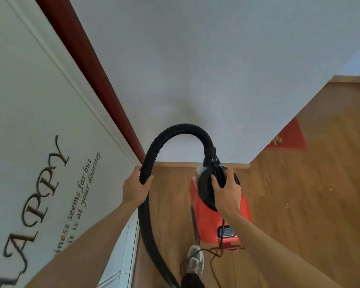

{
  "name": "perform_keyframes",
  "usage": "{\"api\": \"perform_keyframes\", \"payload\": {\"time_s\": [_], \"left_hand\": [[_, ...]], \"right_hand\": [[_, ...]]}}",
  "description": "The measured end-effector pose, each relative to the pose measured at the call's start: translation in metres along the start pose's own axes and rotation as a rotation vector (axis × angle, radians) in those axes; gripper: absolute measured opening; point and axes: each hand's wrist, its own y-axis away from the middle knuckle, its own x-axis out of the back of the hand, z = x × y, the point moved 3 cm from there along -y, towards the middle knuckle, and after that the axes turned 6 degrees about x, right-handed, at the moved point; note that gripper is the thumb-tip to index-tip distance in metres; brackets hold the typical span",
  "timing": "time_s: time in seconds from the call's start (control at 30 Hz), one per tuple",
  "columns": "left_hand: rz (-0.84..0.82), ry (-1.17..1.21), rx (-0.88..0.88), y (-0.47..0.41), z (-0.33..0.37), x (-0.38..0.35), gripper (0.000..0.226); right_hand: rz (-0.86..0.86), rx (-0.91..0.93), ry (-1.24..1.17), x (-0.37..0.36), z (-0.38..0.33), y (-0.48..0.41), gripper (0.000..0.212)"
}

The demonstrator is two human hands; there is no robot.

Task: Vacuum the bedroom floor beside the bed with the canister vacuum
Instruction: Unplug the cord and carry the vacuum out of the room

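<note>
A red canister vacuum [206, 221] with a black top hangs above the wooden floor [310, 204], lifted off it. My right hand [227, 192] grips the black carry handle on its top. A black ribbed hose [175, 132] arches up from the canister's front and curves down to the left. My left hand [136, 189] grips that hose where it bends downward; the rest of the hose runs past my leg and out of the bottom edge. A thin black cord [213, 260] trails from the canister's rear to the floor.
A white door [40, 142] with dark lettering stands close on my left, edged by a dark red frame [96, 75]. A white wall [216, 69] is straight ahead. A red mat [289, 138] lies at the right. My shoe [194, 260] is on the floor below the canister. Small crumbs dot the floor.
</note>
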Motion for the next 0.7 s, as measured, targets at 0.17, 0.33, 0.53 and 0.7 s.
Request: {"api": "perform_keyframes", "payload": {"time_s": [0.17, 0.33, 0.53, 0.7], "left_hand": [[-0.020, -0.053, 0.060, -0.033, -0.045, -0.046, 0.029], [-0.076, -0.120, 0.049, -0.072, -0.090, -0.102, 0.030], [-0.087, -0.147, -0.003, -0.118, -0.142, -0.173, 0.035], [-0.044, -0.171, -0.008, -0.153, -0.185, -0.220, 0.036]], "right_hand": [[-0.064, -0.048, 0.008, -0.043, 0.059, -0.022, 0.014], [-0.040, -0.122, -0.016, -0.088, 0.123, -0.033, 0.012], [0.003, -0.203, -0.037, -0.148, 0.201, -0.054, 0.018], [0.009, -0.175, -0.027, -0.198, 0.253, -0.072, 0.021]]}}
